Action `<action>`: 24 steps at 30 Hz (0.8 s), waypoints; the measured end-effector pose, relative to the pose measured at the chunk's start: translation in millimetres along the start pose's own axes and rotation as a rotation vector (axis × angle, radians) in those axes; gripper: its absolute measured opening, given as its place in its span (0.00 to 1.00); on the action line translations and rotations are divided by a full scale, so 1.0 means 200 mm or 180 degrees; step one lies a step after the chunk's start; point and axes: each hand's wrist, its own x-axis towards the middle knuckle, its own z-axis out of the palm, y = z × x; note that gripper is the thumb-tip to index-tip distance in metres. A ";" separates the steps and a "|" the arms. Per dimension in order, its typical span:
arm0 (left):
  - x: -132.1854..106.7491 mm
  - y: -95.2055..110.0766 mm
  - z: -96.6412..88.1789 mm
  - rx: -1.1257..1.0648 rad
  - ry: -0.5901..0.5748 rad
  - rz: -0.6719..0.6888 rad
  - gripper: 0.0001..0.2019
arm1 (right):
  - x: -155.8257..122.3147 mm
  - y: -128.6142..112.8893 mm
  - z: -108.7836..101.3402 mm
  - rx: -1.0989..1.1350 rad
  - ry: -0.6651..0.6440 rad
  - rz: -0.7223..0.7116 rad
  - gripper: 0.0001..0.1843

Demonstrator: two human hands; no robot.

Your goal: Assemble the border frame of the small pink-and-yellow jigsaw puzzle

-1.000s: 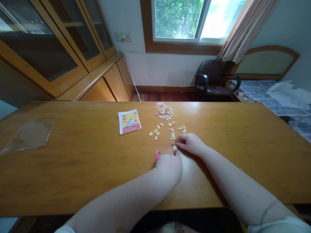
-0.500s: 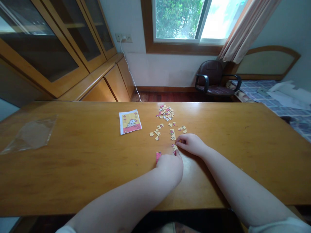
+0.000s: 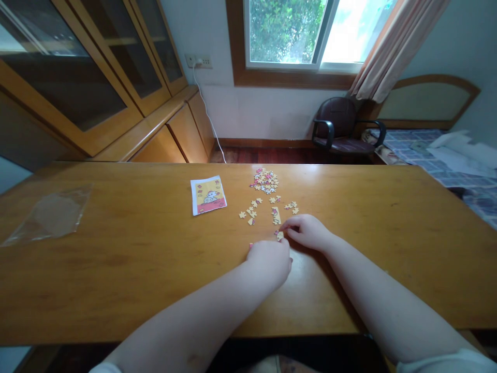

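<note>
Left hand lies palm down and curled over the near middle of the table, its thumb at the near edge of a small cluster of puzzle pieces; its other fingers are mostly hidden, so I cannot tell whether it grips anything. A pink piece peeks out at its far left side. From the right, the right hand reaches in with bent fingers, narrow at the tips, which are at the cluster's right side; whether they pinch a piece I cannot tell.

Just beyond the cluster is a strip of joined pieces. Loose pieces are scattered to its left, with a few more pieces to its right. Farther off, near the far edge, sits a heap of pieces. Left of the heap lies a picture sheet, and a clear plastic bag lies far left.
</note>
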 end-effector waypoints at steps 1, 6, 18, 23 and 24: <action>0.00 0.00 0.00 -0.0012 0.0023 0.0000 0.18 | 0.00 0.01 0.00 -0.0009 0.0184 0.0175 0.14; 0.01 -0.01 0.00 -0.0010 0.0025 -0.0027 0.16 | 0.03 0.08 -0.04 -0.0210 0.1361 0.1346 0.13; 0.01 0.01 0.01 0.0002 -0.0046 -0.0091 0.19 | 0.05 0.11 -0.02 -0.0648 0.0990 0.1343 0.13; 0.01 0.01 0.02 0.0031 -0.0030 -0.0078 0.19 | 0.04 0.11 -0.01 -0.0522 0.0943 0.1208 0.13; 0.01 0.01 0.02 0.0034 -0.0030 -0.0074 0.19 | 0.04 0.11 -0.01 -0.0465 0.0929 0.1173 0.13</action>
